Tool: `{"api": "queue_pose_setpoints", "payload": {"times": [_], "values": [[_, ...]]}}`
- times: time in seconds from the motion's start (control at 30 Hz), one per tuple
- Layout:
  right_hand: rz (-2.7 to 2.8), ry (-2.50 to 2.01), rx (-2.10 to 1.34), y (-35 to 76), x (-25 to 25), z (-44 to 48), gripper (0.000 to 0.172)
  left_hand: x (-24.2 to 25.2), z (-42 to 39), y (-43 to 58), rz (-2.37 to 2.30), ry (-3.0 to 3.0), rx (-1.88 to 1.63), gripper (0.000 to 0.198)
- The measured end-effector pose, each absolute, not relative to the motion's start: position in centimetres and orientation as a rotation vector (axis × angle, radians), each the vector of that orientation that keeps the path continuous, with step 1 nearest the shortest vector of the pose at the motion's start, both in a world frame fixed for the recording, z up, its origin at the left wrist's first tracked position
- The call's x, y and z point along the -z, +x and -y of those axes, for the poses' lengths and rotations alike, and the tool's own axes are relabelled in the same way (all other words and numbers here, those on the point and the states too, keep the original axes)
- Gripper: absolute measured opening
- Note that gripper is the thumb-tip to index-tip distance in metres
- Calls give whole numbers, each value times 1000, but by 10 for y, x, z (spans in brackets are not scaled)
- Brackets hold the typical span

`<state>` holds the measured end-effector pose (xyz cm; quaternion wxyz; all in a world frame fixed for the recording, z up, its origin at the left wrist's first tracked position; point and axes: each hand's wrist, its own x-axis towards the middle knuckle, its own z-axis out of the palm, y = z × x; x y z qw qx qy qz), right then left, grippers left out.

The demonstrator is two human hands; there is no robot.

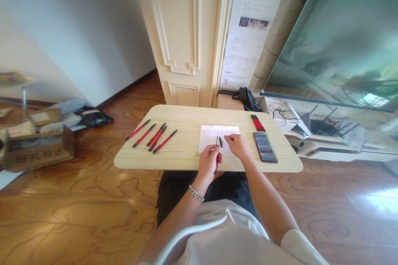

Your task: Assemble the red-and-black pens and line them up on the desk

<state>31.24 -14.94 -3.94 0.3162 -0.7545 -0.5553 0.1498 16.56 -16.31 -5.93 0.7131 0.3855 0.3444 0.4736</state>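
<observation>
My left hand (209,160) is closed around a red pen barrel (215,169), and a thin dark refill (217,140) sticks up from its top. Just to the right, a small black pen tip piece (221,141) lies on a white sheet of paper (205,133). Above the sheet's right side, my right hand (236,144) has its fingers pinched together; whatever they hold, if anything, is too small to make out. Several red and black pens (157,137) lie slanted on the left of the table.
The pale wooden table (186,118) has rounded corners. On its right are a tight row of several red and black pens (258,123) and a phone (265,147). Behind it sits a black bag (248,98); a cardboard box (40,151) stands on the floor at left.
</observation>
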Motion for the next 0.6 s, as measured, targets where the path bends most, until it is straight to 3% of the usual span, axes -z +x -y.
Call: {"api": "queue_pose_setpoints", "payload": {"times": [0.2, 0.33, 0.6], "values": [[1215, -1447, -920, 307, 39, 167, 36, 59, 174, 176, -747, 885, -957, 35], [997, -1469, -819, 333, 36, 150, 39, 59, 177, 174, -810, 883, -897, 38], [1478, -2087, -397, 338, 49, 132, 30, 55, 171, 164, -790, 757, -919, 31]]}}
